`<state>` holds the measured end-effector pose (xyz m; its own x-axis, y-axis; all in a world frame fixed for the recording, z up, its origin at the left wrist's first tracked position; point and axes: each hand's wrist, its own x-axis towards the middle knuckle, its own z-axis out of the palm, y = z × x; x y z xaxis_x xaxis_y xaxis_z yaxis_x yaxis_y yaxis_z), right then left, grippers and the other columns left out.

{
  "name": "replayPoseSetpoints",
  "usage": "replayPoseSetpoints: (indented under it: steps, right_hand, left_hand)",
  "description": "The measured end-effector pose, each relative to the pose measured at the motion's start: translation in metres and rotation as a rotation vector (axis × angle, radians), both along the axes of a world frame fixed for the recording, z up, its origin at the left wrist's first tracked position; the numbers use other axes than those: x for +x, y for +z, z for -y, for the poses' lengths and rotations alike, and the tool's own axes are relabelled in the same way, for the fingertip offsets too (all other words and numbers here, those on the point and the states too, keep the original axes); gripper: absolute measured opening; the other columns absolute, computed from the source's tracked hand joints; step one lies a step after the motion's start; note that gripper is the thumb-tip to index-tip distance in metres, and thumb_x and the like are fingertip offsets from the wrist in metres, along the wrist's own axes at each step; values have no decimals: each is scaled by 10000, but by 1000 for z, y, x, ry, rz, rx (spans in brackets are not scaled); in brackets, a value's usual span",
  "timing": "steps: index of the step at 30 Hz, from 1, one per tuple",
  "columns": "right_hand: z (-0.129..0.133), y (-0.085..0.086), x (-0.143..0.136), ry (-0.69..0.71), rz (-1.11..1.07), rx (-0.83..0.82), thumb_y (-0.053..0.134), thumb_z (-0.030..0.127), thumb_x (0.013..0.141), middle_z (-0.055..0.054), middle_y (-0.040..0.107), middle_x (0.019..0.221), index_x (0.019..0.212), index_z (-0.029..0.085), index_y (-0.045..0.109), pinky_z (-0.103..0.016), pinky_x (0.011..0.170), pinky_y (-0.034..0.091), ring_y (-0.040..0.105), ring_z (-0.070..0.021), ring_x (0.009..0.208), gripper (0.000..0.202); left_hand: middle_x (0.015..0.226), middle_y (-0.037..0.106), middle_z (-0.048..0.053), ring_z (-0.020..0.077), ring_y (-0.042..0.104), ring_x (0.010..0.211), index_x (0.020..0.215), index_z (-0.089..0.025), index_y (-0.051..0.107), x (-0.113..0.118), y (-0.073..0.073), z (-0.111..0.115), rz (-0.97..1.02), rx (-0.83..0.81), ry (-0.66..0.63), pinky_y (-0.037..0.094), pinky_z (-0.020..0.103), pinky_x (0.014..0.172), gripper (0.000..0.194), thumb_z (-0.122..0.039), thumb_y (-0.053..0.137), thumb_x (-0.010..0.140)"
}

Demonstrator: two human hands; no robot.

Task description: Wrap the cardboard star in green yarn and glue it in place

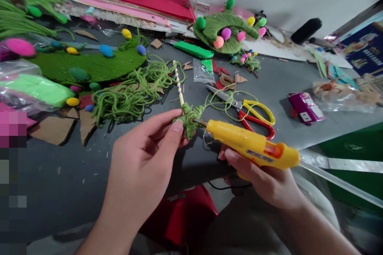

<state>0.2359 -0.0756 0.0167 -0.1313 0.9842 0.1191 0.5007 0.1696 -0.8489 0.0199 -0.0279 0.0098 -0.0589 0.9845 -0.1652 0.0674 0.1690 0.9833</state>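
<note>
Between the thumb and fingers of my left hand (pixel 149 151) is a small green yarn-wrapped star (pixel 189 117). A pale stick (pixel 178 81) with a spiral wrap reaches up behind the star. My right hand (pixel 266 181) is closed around the grip of a yellow glue gun (pixel 245 139), its metal tip at the middle of the star. From the gun's back end a long clear glue stick (pixel 338 183) runs to the right. Scissors (pixel 242 107) with a red and a yellow handle lie just beyond the gun, a loop of green yarn across them.
Loose green yarn (pixel 134 91) is heaped left of the stick. A green yarn-wrapped leaf shape (pixel 89 63) with colored balls lies behind it. Cardboard scraps (pixel 54 127), a green cutter (pixel 194 50) and a purple packet (pixel 306 107) are on the grey table (pixel 74 191).
</note>
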Motion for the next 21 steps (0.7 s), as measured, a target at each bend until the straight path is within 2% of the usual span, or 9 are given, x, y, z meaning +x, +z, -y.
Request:
replayPoseSetpoints:
  steps: [5,11,17,21]
  right_hand:
    - [1,1,0,-3,23,8,667,241,983,23,743,810,974,302,727,-269,572,568,677,-156,667,86]
    - [1,1,0,9,65,56,659,238,978,27,752,789,950,292,720,-289,615,581,698,-168,678,86]
    - [0,4,-2,3,19,0,640,265,1002,29,696,722,874,282,688,-262,583,549,650,-149,642,138]
    - [2,4,-1,-3,1,-35,646,273,1002,33,673,718,857,277,669,-246,606,548,643,-140,665,147]
  left_hand:
    - [967,821,-52,140,798,762,1147,-354,806,-1,-1,0,-26,9,-5,660,168,686,272,-461,790,897]
    - [972,820,-48,150,801,786,1158,-360,803,-2,-1,1,-62,16,-6,666,180,692,283,-477,781,901]
    - [973,827,-48,141,800,769,1144,-350,808,0,-1,0,-32,8,11,658,156,689,279,-459,802,887]
    - [972,827,-42,150,803,788,1113,-324,816,1,-1,0,31,6,22,679,198,743,257,-435,810,881]
